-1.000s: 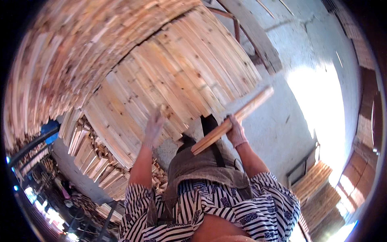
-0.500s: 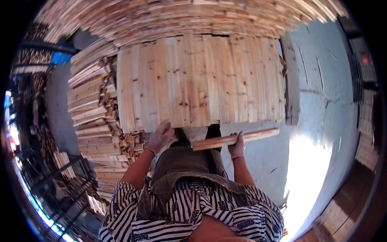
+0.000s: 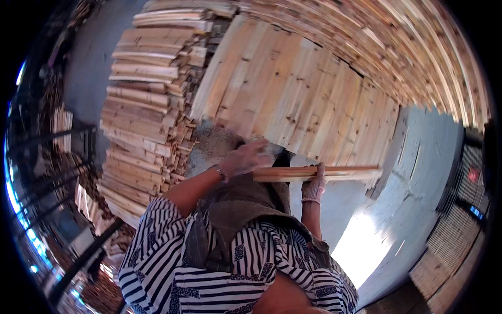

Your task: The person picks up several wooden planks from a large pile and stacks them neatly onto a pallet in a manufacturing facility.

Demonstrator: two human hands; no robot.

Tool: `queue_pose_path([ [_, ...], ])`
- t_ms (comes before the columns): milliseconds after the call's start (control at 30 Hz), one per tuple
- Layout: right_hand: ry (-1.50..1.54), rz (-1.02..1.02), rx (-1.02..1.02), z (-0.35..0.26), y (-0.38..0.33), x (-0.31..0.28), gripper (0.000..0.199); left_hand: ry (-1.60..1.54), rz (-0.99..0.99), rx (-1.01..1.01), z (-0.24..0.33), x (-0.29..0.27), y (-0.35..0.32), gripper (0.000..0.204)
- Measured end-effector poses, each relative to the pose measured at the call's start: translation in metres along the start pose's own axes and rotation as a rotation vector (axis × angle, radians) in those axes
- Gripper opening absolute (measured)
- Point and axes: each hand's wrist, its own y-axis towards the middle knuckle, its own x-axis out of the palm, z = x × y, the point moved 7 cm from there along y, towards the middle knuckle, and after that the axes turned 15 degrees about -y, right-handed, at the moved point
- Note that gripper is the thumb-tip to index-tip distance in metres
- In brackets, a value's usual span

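A long, narrow wooden slat [image 3: 334, 172] lies level in front of my chest. My right hand [image 3: 315, 184], in a knit glove, is closed around its middle. My left hand [image 3: 246, 159], also gloved, rests on the slat's left end with its fingers curled over it. Behind the slat stands a big, flat-topped stack of pale wooden boards [image 3: 293, 99]. A brown apron [image 3: 246, 204] hangs over my striped shirt.
A stepped pile of wooden slats [image 3: 141, 115] rises on the left, with sawdust [image 3: 209, 144] at its foot. Grey concrete floor [image 3: 418, 172] with a sunlit patch lies to the right. More stacked timber [image 3: 444, 272] sits at lower right, metal racks [image 3: 57, 172] at far left.
My left hand has come off the board stack and onto the slat's left end. The slat has levelled out, and my view has swung toward the left.
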Motion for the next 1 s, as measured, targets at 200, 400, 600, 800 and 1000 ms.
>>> queue_pose_path([
  [200, -1.091, -0.678, -0.872, -0.058, -0.109, 0.156, 0.058, -0.156, -0.034, -0.087, 0.087, 0.063, 0.009, 0.06],
  [400, -1.523, -0.884, -1.109, -0.051, -0.15, 0.198, 0.06, 0.295, 0.503, 0.284, 0.016, -0.033, -0.037, 0.04],
  [600, -1.456, -0.758, -0.603, -0.073, -0.086, 0.109, 0.058, 0.317, 0.697, -0.068, -0.053, -0.067, -0.026, 0.067],
  [800, -1.442, -0.747, -0.67, -0.091, -0.086, 0.082, 0.054, -1.567, 0.683, 0.135, -0.1, -0.068, 0.079, 0.062],
  [1000, -1.468, -0.93, -1.025, -0.078, -0.166, 0.251, 0.048, -1.144, 0.759, 0.626, -0.107, -0.087, 0.044, 0.05],
])
